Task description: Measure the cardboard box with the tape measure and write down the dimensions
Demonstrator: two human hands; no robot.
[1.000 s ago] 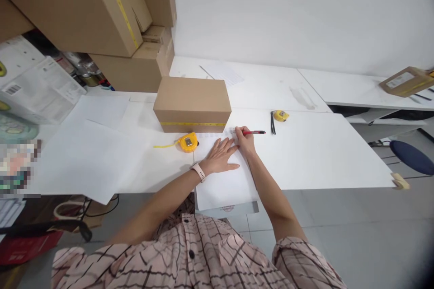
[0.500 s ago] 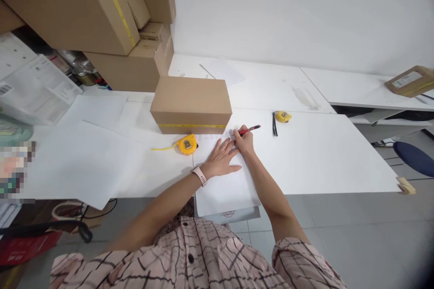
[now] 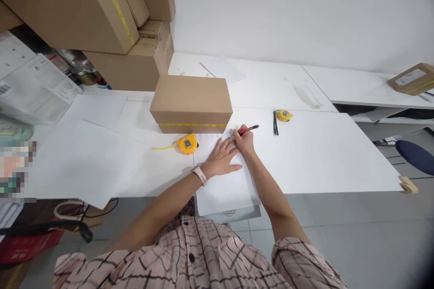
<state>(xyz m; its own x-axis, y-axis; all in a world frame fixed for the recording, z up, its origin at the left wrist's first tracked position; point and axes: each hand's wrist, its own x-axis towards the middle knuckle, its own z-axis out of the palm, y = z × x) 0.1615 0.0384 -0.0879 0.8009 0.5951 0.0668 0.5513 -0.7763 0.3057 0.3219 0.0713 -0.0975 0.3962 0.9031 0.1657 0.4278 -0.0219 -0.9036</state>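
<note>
Well, the white desk (image 3: pixel 322 153) bears a closed cardboard box (image 3: pixel 191 95), contents hidden, standing just beyond the paper (image 3: pixel 224 192), whose near end overhangs the edge. The left hand (image 3: pixel 222 160) lies spread across that sheet, its grip released, seemingly to steady it; the right hand (image 3: pixel 247 142) rests near the printed part. Beside the paper sits an orange tape measure (image 3: pixel 187 144), blade partly out. Smallest, the red pen (image 3: pixel 253 128) slants within the right grip, clasped low, apparently for control.

Bright, soft light; corners perhaps blurred.
</note>
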